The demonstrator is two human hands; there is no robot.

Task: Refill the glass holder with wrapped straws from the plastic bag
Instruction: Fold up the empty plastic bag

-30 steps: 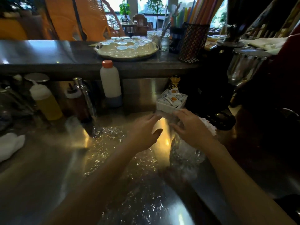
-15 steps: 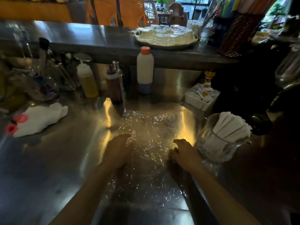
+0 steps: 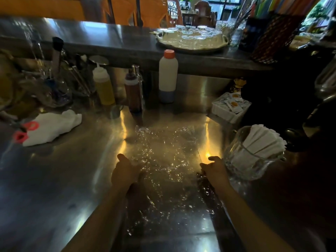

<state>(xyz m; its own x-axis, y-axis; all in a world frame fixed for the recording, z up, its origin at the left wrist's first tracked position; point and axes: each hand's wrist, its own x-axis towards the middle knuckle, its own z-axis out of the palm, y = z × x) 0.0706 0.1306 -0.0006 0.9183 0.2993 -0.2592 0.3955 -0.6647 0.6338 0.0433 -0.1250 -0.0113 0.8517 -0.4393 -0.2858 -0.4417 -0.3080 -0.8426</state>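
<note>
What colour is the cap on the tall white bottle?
Orange; the cap tops the white bottle, seen in the head view.

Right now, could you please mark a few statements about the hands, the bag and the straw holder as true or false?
1. The glass holder has white wrapped straws in it. True.
2. The left hand is lifting the holder. False: it rests on the left side of the clear plastic bag lying flat on the steel counter.
3. The right hand is beside the holder, at the bag's right edge. True.
4. The white bottle has a blue cap. False: its cap is orange.
</note>
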